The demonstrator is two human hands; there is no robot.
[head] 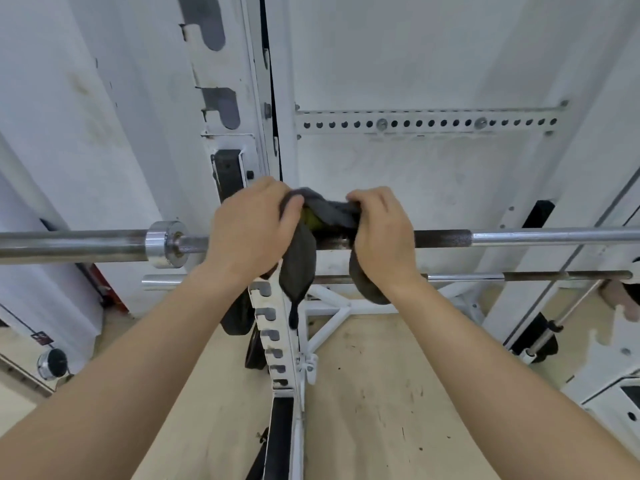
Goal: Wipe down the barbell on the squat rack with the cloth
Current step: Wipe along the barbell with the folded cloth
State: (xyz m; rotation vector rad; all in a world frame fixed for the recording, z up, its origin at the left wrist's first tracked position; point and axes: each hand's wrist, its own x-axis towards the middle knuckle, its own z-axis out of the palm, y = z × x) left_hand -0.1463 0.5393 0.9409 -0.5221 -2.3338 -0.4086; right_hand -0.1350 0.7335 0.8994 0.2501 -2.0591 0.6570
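No text, label, brand or number can be read on anything here.

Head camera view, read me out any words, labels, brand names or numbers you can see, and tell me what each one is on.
No text can be read in this view.
Small dark sign with red marks, low on the left near the floor: too small and blurred to read.
Barbell, its collar, the cloth and the white squat rack upright: no visible lettering or numbers.
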